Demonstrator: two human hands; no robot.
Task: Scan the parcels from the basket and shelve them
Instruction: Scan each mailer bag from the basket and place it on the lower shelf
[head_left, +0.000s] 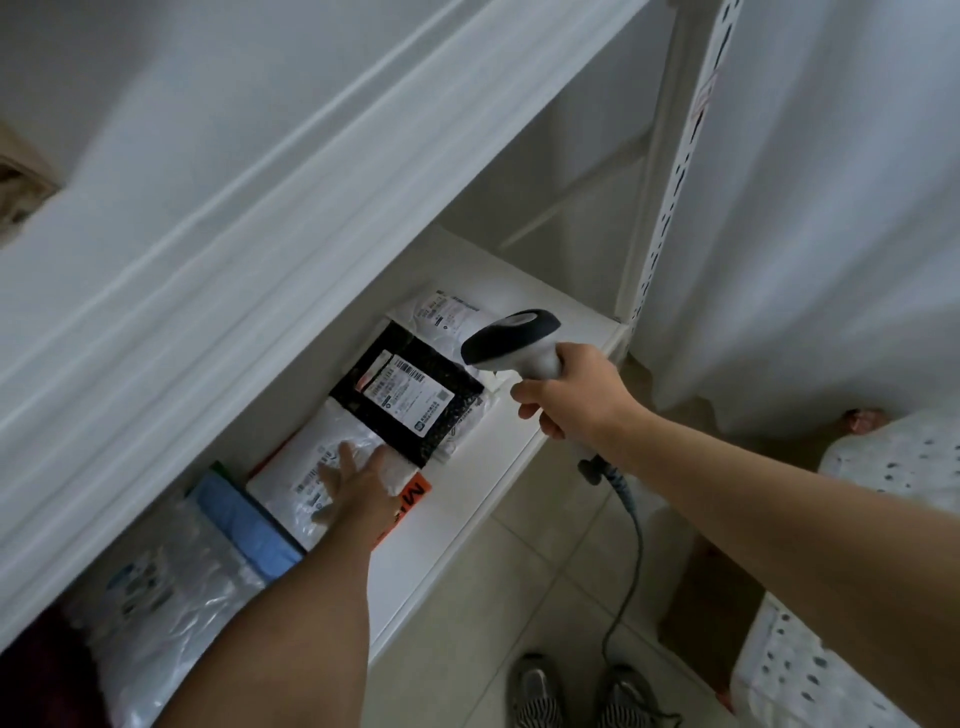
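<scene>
Parcels lie in a row on the white shelf (524, 306): a black parcel (410, 389) with a white label overlaps a white parcel (332, 467) just beside it, and another white parcel (447, 312) sits behind. Left hand (358, 493) rests flat on the nearer white parcel, fingers straight and spread. Right hand (571, 395) has its fingers curled round the handle of a barcode scanner (511, 340), whose head hovers over the black parcel's edge.

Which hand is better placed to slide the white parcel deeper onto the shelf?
The left hand: its open fingers already rest on the white parcel on the shelf. The right hand is busy gripping the scanner, above the black parcel.
</scene>
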